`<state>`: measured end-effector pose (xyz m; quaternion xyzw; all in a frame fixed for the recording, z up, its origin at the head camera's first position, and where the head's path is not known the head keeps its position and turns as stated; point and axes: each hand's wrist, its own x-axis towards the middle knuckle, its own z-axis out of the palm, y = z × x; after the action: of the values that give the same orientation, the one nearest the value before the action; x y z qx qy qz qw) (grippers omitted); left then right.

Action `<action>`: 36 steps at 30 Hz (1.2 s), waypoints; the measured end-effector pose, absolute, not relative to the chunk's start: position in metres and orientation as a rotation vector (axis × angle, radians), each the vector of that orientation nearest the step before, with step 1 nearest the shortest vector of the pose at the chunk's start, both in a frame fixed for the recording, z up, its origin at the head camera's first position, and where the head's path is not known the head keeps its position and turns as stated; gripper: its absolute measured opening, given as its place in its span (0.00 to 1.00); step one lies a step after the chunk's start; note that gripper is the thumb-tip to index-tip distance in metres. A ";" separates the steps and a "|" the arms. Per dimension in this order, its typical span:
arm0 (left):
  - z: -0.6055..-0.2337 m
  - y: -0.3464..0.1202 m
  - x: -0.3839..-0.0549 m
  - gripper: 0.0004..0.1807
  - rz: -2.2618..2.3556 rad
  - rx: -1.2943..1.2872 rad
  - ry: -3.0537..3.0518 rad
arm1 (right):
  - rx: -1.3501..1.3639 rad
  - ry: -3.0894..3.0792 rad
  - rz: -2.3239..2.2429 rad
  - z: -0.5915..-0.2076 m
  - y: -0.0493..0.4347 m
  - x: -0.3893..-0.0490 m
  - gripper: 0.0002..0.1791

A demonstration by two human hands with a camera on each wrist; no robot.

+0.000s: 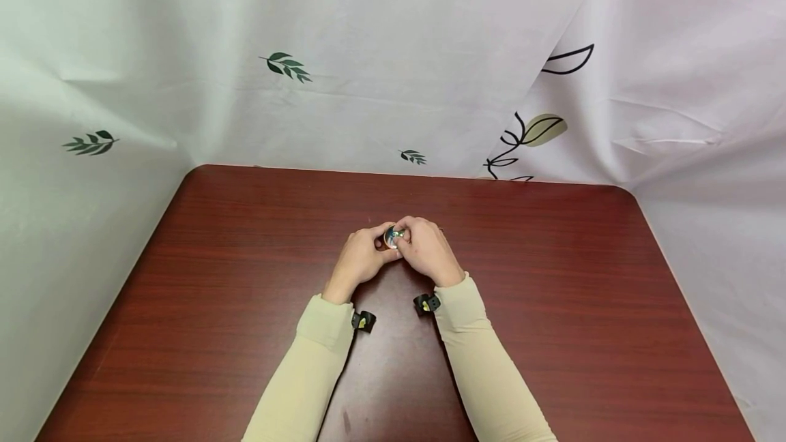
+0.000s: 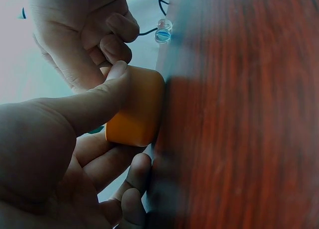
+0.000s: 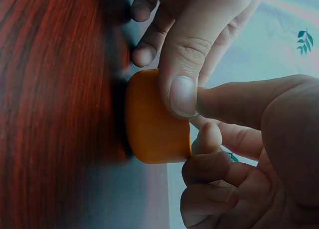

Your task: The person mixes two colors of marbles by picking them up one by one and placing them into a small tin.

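A small orange cup (image 2: 142, 107) stands on the table, its side smooth and rounded toward the base. My left hand (image 1: 361, 256) grips it, thumb along the near side and fingers round the far side. In the head view, shiny blue-green glass (image 1: 393, 236) shows in the cup's mouth. My right hand (image 1: 426, 247) has thumb and forefinger at that mouth, pinched round a glassy marble (image 1: 400, 232) largely covered by the fingers. Two clear marbles (image 2: 163, 32), one with blue in it, lie on the table beyond the cup in the left wrist view.
The reddish-brown wooden table (image 1: 540, 333) extends around both hands. White cloth (image 1: 381, 87) with leaf prints hangs along its back and sides. A small black camera (image 1: 365, 321) sits at the left wrist, another camera (image 1: 426, 303) at the right.
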<state>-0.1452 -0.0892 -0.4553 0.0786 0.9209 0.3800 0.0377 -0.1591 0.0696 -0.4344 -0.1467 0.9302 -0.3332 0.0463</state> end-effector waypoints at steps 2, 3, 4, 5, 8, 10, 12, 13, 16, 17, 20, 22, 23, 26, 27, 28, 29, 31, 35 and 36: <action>-0.456 -0.089 -0.145 0.30 1.163 0.236 2.825 | -0.455 2.844 -1.012 -0.434 0.069 -0.159 0.09; -0.455 -0.089 -0.145 0.30 1.163 0.235 2.824 | -0.458 2.845 -1.010 -0.434 0.069 -0.159 0.08; -0.456 -0.089 -0.145 0.31 1.161 0.232 2.824 | -0.460 2.846 -1.008 -0.435 0.069 -0.159 0.08; -0.456 -0.089 -0.145 0.31 1.159 0.231 2.823 | -0.464 2.846 -1.009 -0.434 0.069 -0.159 0.08; -0.456 -0.089 -0.146 0.31 1.156 0.223 2.816 | -0.472 2.840 -1.017 -0.435 0.069 -0.159 0.08; -0.456 -0.089 -0.146 0.31 1.156 0.218 2.812 | -0.468 2.833 -1.027 -0.435 0.070 -0.159 0.08; -0.457 -0.089 -0.146 0.30 1.162 0.222 2.810 | -0.457 2.826 -1.036 -0.436 0.070 -0.159 0.09; -0.457 -0.089 -0.146 0.30 1.165 0.223 2.809 | -0.451 2.825 -1.039 -0.436 0.071 -0.159 0.09; -0.456 -0.089 -0.145 0.29 1.176 0.230 2.806 | -0.433 2.826 -1.054 -0.436 0.072 -0.158 0.09; -0.456 -0.090 -0.145 0.29 1.181 0.232 2.804 | -0.430 2.828 -1.059 -0.436 0.073 -0.158 0.09; -0.455 -0.090 -0.145 0.29 1.184 0.226 2.798 | -0.428 2.835 -1.077 -0.435 0.074 -0.158 0.08; -0.455 -0.090 -0.146 0.29 1.183 0.221 2.797 | -0.432 2.839 -1.081 -0.435 0.076 -0.157 0.08; -0.454 -0.089 -0.146 0.29 1.181 0.218 2.796 | -0.431 2.840 -1.082 -0.435 0.076 -0.157 0.08; -0.454 -0.089 -0.146 0.29 1.182 0.209 2.787 | -0.424 2.843 -1.089 -0.435 0.079 -0.157 0.08; -0.454 -0.089 -0.145 0.29 1.182 0.209 2.786 | -0.422 2.844 -1.095 -0.435 0.080 -0.157 0.08; -0.454 -0.089 -0.145 0.29 1.186 0.210 2.785 | -0.419 2.845 -1.098 -0.435 0.082 -0.156 0.08; -0.454 -0.089 -0.145 0.28 1.188 0.214 2.784 | -0.417 2.849 -1.101 -0.435 0.083 -0.156 0.08; -0.454 -0.089 -0.145 0.27 1.193 0.221 2.786 | -0.417 2.859 -1.101 -0.436 0.085 -0.156 0.08; -0.455 -0.088 -0.145 0.26 1.196 0.221 2.790 | -0.421 2.874 -1.086 -0.437 0.088 -0.157 0.08; -0.455 -0.088 -0.146 0.25 1.196 0.219 2.789 | -0.420 2.875 -1.085 -0.437 0.089 -0.157 0.08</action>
<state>-0.1456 -0.0880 -0.4551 0.0720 0.9156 0.3926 0.0495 -0.1568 0.0887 -0.4371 -0.1355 0.9268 -0.3497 0.0202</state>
